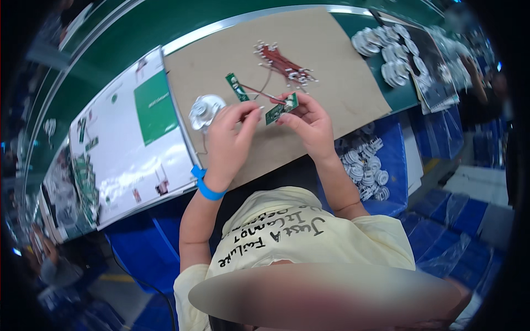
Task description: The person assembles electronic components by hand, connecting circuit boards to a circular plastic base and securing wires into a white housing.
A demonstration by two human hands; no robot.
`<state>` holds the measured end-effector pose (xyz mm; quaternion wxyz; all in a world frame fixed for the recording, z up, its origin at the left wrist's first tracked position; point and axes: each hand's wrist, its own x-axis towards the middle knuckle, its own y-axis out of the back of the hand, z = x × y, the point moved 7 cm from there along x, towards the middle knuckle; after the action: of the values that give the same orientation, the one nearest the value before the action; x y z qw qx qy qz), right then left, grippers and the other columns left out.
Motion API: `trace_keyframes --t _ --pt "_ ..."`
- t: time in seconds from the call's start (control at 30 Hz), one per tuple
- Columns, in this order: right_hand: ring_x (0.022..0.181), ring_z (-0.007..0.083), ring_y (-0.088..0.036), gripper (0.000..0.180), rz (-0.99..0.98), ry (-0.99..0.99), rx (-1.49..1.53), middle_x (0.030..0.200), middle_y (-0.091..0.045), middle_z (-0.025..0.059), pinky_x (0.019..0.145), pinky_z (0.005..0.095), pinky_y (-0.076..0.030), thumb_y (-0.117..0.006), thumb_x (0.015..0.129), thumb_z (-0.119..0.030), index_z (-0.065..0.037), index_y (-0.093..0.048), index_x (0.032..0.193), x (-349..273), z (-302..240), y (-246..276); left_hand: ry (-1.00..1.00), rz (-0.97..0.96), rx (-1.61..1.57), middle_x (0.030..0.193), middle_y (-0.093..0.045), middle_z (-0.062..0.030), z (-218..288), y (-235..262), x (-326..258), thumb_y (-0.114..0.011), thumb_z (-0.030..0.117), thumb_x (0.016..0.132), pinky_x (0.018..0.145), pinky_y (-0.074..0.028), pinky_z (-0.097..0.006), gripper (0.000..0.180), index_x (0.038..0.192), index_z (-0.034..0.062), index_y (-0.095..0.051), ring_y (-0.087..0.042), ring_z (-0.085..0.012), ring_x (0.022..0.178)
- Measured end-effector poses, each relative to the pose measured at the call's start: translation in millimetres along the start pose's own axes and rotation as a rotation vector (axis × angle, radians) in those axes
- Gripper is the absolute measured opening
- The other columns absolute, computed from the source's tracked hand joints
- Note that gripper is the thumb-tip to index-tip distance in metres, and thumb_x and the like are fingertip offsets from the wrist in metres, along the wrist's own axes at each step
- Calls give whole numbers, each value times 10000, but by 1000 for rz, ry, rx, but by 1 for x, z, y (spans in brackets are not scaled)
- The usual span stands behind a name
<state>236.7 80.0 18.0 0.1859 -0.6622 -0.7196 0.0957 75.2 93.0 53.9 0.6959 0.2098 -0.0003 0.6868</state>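
My right hand (313, 126) grips a small green circuit board (273, 115) by its edge, thumb on top. Red wires (259, 92) run from a white socket on that board to a second, narrow green circuit board (237, 87) lying on the brown sheet. Just left of the held board, my left hand (229, 135) is closed in a pinch, with a small white connector (261, 108) peeking out at the fingertips; its wire is hidden. Behind my left hand sits a round white plastic part (206, 112), with a thin cable below it. My left wrist wears a blue band (207, 186).
A bundle of red wires with white ends (284, 65) lies farther back on the brown sheet (342, 71). White coiled parts pile at the far right (392, 52) and in a blue bin (395, 165). Printed sheets (127, 160) cover the left, with green boards (85, 187) on them.
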Motion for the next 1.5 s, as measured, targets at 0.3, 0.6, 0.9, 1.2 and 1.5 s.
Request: trace_keyframes --t 0.3,0.6,0.9,1.2,1.5 --pt "1005 153 -583 360 -71 48 -71 1123 -597 115 880 287 -474 -578 849 52 60 -511 1203 -1 16 -34 17 -101 -84 722 -586 -88 -3 11 -12 -595 137 824 607 -411 -334 142 826 -5 -602 -516 -210 665" --pt "1015 167 -590 367 -143 47 -153 1146 -599 138 895 300 -478 -581 844 62 63 -520 1206 0 20 -37 267 -310 -201 839 -579 -6 -26 8 -16 -561 140 896 642 -392 -216 165 922 -19 -600 -479 -54 734" --pt "1016 195 -597 368 -249 64 -137 1139 -602 157 895 321 -489 -595 823 79 82 -540 1187 1 21 -34 316 -364 -464 971 -602 -32 -27 0 -21 -517 97 913 814 -435 -236 156 971 -27 -592 -544 -81 896" --pt "983 193 -611 369 -188 156 -279 1118 -616 163 869 313 -499 -623 788 71 85 -569 1153 6 14 -33 300 -325 -269 858 -588 -26 -24 9 -14 -564 139 878 680 -410 -219 156 934 -5 -585 -508 -71 770" --pt "817 157 -663 296 -255 267 -663 1004 -681 121 709 252 -524 -706 724 -21 2 -675 1017 27 -20 -8 222 -340 -143 743 -568 -21 -25 -15 12 -579 141 850 605 -415 -238 158 851 -18 -577 -506 -79 688"
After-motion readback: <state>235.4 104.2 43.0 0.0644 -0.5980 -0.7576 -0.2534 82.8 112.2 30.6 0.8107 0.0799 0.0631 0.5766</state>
